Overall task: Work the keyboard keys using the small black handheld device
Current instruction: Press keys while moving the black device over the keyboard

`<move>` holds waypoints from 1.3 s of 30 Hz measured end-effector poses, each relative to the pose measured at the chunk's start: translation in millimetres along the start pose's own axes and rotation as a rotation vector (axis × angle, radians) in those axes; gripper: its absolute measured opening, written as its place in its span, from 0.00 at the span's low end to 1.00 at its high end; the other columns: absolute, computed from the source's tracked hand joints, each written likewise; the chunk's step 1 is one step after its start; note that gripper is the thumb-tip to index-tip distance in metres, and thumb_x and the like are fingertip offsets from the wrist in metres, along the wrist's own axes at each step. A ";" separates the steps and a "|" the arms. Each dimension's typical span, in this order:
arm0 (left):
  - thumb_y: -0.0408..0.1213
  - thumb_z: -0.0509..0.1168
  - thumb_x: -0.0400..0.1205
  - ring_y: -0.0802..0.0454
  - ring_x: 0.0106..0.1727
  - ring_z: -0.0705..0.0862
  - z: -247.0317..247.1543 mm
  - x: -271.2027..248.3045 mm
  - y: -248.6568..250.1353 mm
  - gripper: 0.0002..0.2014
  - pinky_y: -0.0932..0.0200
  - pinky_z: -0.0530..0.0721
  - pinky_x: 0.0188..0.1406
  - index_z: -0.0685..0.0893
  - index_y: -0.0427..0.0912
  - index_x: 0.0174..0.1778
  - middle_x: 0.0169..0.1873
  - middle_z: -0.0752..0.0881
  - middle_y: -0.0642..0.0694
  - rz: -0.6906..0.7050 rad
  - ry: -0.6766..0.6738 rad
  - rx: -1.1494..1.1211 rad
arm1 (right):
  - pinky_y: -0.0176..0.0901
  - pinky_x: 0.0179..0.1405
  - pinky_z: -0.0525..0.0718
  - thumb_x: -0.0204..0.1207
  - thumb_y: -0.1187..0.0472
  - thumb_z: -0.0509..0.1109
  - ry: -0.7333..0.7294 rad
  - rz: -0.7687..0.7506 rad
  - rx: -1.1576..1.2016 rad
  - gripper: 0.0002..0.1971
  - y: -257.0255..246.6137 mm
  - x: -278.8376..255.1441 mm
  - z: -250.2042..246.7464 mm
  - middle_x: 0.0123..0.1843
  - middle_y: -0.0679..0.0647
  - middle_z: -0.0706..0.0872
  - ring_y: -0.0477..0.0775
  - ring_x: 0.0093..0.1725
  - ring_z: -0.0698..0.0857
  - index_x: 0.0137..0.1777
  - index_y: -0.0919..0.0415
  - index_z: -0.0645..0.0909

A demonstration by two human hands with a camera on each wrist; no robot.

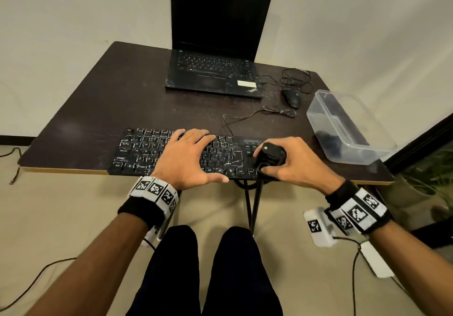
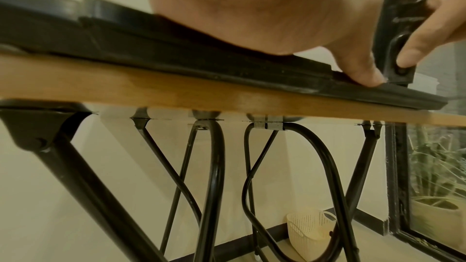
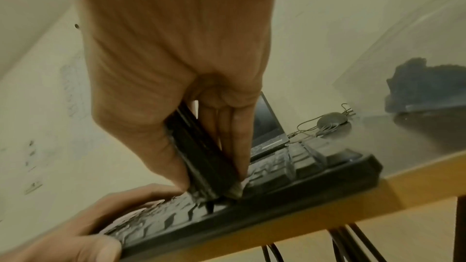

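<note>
A black keyboard (image 1: 147, 154) with worn white legends lies along the near edge of the dark table (image 1: 93, 110). My left hand (image 1: 188, 155) lies flat over its middle keys, fingers spread, thumb at the front rim. My right hand (image 1: 291, 161) grips a small black handheld device (image 1: 270, 155) upright over the keyboard's right end, its lower tip down among the keys. In the right wrist view the device (image 3: 201, 156) is pinched between thumb and fingers above the keyboard (image 3: 277, 168). The left wrist view shows the device (image 2: 395, 37) beside my left thumb.
An open black laptop (image 1: 215, 65) stands at the back of the table. A wired black mouse (image 1: 292, 97) and loose cable lie to its right. A clear plastic box (image 1: 343, 129) with dark contents sits at the right edge. Table legs (image 2: 214, 176) cross underneath.
</note>
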State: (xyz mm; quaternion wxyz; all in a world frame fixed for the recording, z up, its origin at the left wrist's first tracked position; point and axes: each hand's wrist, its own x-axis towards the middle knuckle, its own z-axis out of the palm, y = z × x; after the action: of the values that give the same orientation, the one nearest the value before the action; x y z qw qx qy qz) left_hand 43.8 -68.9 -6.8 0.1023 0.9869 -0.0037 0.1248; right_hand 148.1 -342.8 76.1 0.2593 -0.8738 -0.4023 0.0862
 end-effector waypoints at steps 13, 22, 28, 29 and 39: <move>0.95 0.45 0.62 0.50 0.87 0.69 0.9 0.4 0.5 0.68 0.40 0.55 0.92 0.73 0.47 0.87 0.86 0.74 0.49 -0.011 -0.014 0.010 | 0.55 0.54 0.92 0.68 0.60 0.83 0.210 0.111 -0.030 0.13 -17.8 -11.4 15.7 0.43 0.46 0.95 0.52 0.46 0.94 0.52 0.50 0.92; 0.93 0.50 0.62 0.50 0.88 0.68 3.8 0.4 0.5 0.66 0.39 0.54 0.92 0.73 0.47 0.87 0.86 0.73 0.49 -0.018 -0.020 0.009 | 0.51 0.46 0.89 0.66 0.55 0.84 0.216 0.165 -0.087 0.11 -27.2 1.2 18.2 0.38 0.46 0.92 0.54 0.41 0.91 0.46 0.55 0.88; 0.93 0.52 0.62 0.50 0.87 0.68 7.1 1.3 0.0 0.65 0.39 0.55 0.91 0.73 0.47 0.87 0.85 0.73 0.50 -0.019 -0.004 0.018 | 0.46 0.42 0.86 0.63 0.52 0.86 0.235 0.282 -0.066 0.12 -40.3 -12.1 32.0 0.36 0.44 0.92 0.51 0.40 0.90 0.40 0.50 0.86; 0.93 0.52 0.62 0.50 0.87 0.68 7.0 0.9 0.3 0.65 0.39 0.55 0.91 0.73 0.47 0.87 0.85 0.74 0.49 -0.019 -0.006 0.018 | 0.47 0.43 0.87 0.63 0.51 0.86 0.260 0.311 -0.074 0.12 -38.9 -7.4 31.8 0.37 0.44 0.92 0.51 0.42 0.90 0.40 0.51 0.86; 0.93 0.51 0.62 0.51 0.87 0.67 5.6 0.4 1.1 0.65 0.41 0.53 0.92 0.72 0.49 0.87 0.85 0.73 0.51 -0.026 0.004 0.023 | 0.45 0.45 0.81 0.65 0.49 0.86 0.235 0.367 -0.152 0.16 -57.0 11.9 33.0 0.38 0.44 0.89 0.57 0.46 0.90 0.39 0.48 0.80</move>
State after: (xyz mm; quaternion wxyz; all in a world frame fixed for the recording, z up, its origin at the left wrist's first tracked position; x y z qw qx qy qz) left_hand 45.5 -71.1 -11.8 0.0926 0.9877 0.0109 0.1255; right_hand 106.6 -290.4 78.5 0.2176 -0.9533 -0.2093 -0.0010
